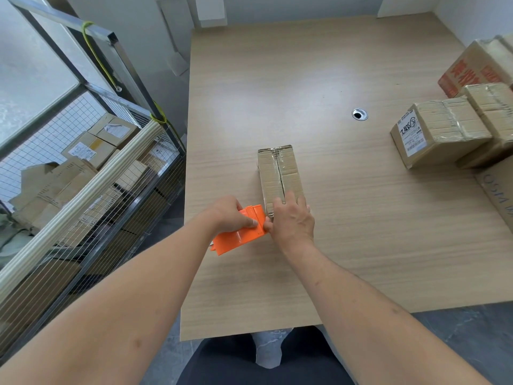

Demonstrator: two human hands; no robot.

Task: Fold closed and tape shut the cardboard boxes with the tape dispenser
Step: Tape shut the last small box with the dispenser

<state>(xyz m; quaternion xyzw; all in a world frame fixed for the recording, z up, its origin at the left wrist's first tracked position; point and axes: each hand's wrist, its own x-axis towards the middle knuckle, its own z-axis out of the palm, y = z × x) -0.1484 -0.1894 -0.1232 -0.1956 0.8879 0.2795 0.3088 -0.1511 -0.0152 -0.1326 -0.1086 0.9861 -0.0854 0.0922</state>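
A small cardboard box (pixel 279 173) lies in the middle of the wooden table (pixel 347 232), its top flaps folded shut along a centre seam with clear tape at the far end. My left hand (pixel 231 216) grips the orange tape dispenser (pixel 238 236) just left of the box's near end. My right hand (pixel 293 222) rests on the near end of the box, fingers spread over the top and thumb down by the dispenser's front edge. The box's near face is hidden behind my right hand.
Several taped cardboard boxes (pixel 441 132) are stacked at the table's right edge, with a flat cardboard sheet (pixel 499 195) beside them. A cable grommet (pixel 359 114) sits in the tabletop. A wire cage cart (pixel 83 173) full of boxes stands to the left.
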